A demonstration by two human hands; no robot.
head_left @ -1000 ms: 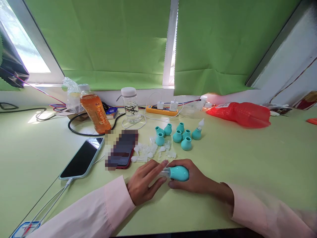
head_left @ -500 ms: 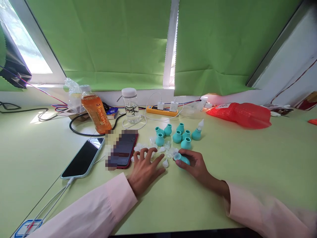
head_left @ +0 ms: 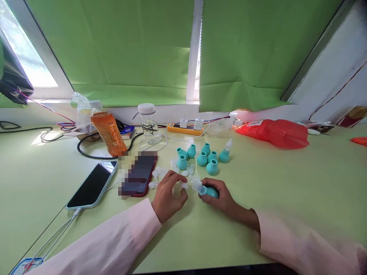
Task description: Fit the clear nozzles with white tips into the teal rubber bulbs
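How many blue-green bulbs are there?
9. One bulb is in the right hand. On the table, three are grouped left, four sit right of those, and one with a pale tip is farthest right. The hands could hide more.

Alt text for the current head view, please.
A person's right hand holds a teal bulb, its open end toward the left hand, whose thumb and finger curve about a small white tip. Behind, on a pale green table, sit eight more teal bulbs, one fitted with a nozzle, near scattered clear pieces; two phones lie left.
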